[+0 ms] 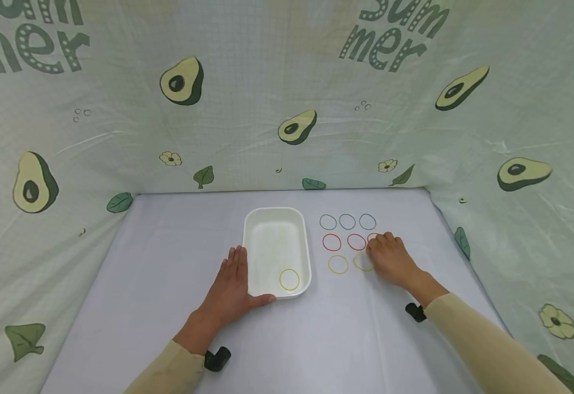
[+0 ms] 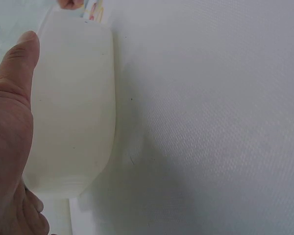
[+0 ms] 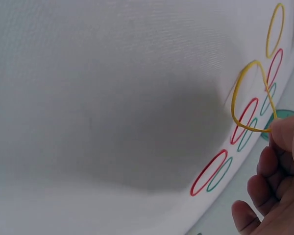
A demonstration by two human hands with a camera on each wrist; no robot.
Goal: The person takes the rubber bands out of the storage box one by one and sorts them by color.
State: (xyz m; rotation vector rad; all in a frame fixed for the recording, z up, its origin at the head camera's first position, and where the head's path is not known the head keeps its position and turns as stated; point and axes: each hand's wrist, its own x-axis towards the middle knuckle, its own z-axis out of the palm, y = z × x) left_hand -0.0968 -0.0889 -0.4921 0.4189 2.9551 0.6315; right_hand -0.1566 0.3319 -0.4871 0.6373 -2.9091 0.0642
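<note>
My right hand pinches a yellow rubber band between thumb and fingertip. In the right wrist view the band hangs as an open loop with its far side raised off the cloth; the other fingers are curled. My left hand lies against the near-left corner of a white rectangular tray, fingers straight along its left side and thumb stretched along the near edge. Inside the tray, near its front right, lies another yellow rubber band. One more yellow band lies flat between the tray and my right hand.
Behind the yellow bands runs a row of red rubber bands, the rightmost partly hidden by my right hand. Farther back lies a row of green and bluish bands. A patterned curtain rises behind the white-covered table.
</note>
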